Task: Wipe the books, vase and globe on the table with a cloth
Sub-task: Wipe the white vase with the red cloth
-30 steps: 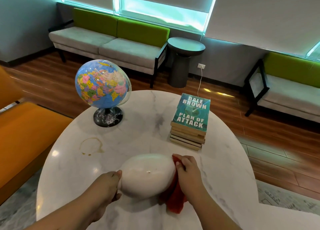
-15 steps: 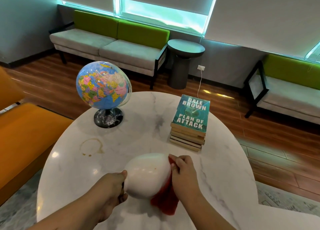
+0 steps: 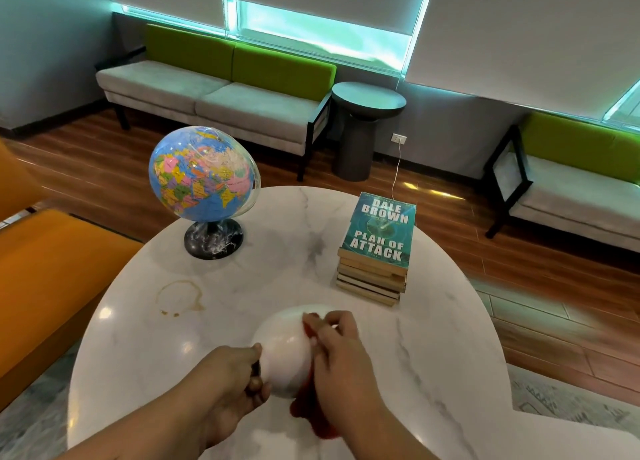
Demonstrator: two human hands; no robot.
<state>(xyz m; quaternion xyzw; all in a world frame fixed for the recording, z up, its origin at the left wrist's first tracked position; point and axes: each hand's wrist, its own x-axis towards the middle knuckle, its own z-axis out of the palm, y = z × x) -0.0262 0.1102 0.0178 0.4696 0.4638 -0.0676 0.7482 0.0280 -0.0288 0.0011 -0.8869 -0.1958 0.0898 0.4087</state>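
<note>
Now, step (head view): wiping the vase. The glossy white egg-shaped vase (image 3: 282, 352) is tipped on its side, low and centre in the frame; I cannot tell whether it touches the counter.
Left hand: the left hand (image 3: 225, 383) grips the vase's near narrow end, its fingers curled round it.
Right hand: the right hand (image 3: 341, 366), blurred, holds the red cloth (image 3: 306, 409) against the vase's right flank, fingers (image 3: 337, 321) bent over the top.
Next move: probably turning the vase to bring an unwiped side under the cloth, with a firm hold, since the glaze looks slippery.
Other task things: the multicoloured globe on a black base (image 3: 204, 175), upper left, and the stack of paperback books (image 3: 377, 241), right of centre; neither is touched.
Counter: round white marble counter (image 3: 443, 338), with a brown ring stain (image 3: 178, 297) at left.
Room: grey-and-green sofa (image 3: 214, 89), dark round side table (image 3: 369, 99) and wooden floor (image 3: 519, 272).
</note>
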